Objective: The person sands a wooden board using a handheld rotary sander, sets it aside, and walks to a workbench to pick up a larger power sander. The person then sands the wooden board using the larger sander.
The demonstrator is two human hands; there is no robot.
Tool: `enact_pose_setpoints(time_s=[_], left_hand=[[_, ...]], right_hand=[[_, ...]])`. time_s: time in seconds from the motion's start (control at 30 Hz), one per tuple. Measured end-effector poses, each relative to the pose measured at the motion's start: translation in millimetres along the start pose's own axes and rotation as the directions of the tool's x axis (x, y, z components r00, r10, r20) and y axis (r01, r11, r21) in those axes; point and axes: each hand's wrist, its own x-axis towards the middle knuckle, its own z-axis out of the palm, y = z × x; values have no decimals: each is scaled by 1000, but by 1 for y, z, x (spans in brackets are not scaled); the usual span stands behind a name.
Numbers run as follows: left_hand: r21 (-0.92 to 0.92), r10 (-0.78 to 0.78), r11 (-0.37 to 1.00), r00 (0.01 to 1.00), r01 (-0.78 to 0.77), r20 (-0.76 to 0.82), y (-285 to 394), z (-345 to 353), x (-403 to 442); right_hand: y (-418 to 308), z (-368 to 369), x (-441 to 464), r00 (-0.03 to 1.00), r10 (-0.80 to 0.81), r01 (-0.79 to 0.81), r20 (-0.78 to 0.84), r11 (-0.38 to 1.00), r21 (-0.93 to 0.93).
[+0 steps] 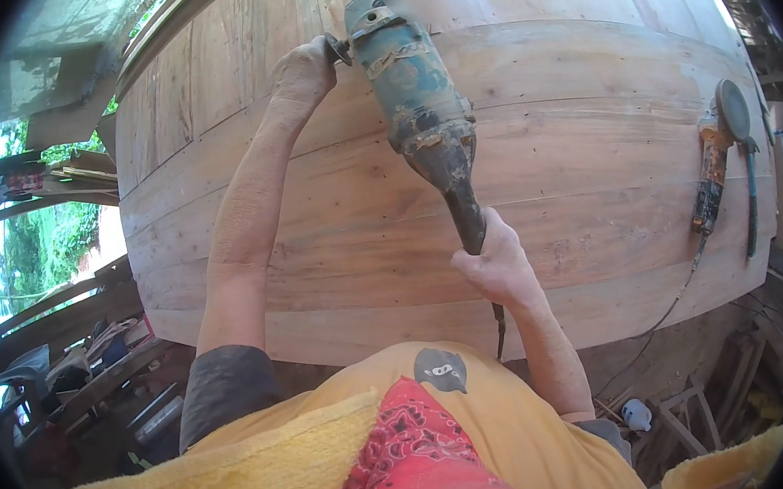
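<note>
A large teal and black angle grinder (401,78) is held over the planked wooden surface (337,230). My left hand (304,74) is wrapped round its side handle, near the head end. Lower down, my right hand (500,261) grips the black rear handle, and the power cord (499,324) hangs below that fist. The grinder's disc is hidden under its head, so I cannot tell whether it touches the wood.
A smaller orange and black grinder (712,170) with a round disc lies on the planks at right, its cord trailing down. Beside it rests a slim blue-handled tool (753,197). Wood scraps (702,416) and a white object (636,415) are on the ground at lower right.
</note>
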Motion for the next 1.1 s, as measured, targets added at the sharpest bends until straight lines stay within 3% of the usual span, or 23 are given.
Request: enact_pose_setpoints(time_s=[0.23, 0.4, 0.53, 0.73, 0.83, 0.93, 1.1], left_hand=[[-58, -12, 998, 1000, 10, -26, -27, -4, -10], [-116, 68, 991, 997, -72, -33, -1, 11, 5], [-58, 74, 996, 997, -73, 2, 32, 6, 18], [-66, 89, 994, 995, -87, 32, 54, -11, 23], [-66, 45, 997, 997, -42, 55, 46, -13, 23], [-40, -1, 999, 1000, 3, 31, 21, 2, 24], [-19, -25, 1000, 1000, 25, -1, -25, 13, 27]], right_hand=[[-7, 20, 4, 1000, 10, -9, 21, 998, -60], [10, 8, -9, 998, -16, 19, -61, 999, 38], [11, -2, -15, 991, -58, 67, -124, 995, 69], [24, -12, -8, 989, -74, 87, -128, 992, 94], [10, -11, -6, 997, -3, 15, -76, 988, 156], [10, -1, 4, 996, -65, 70, -58, 993, 93], [-9, 15, 25, 999, -29, 28, 20, 998, 48]])
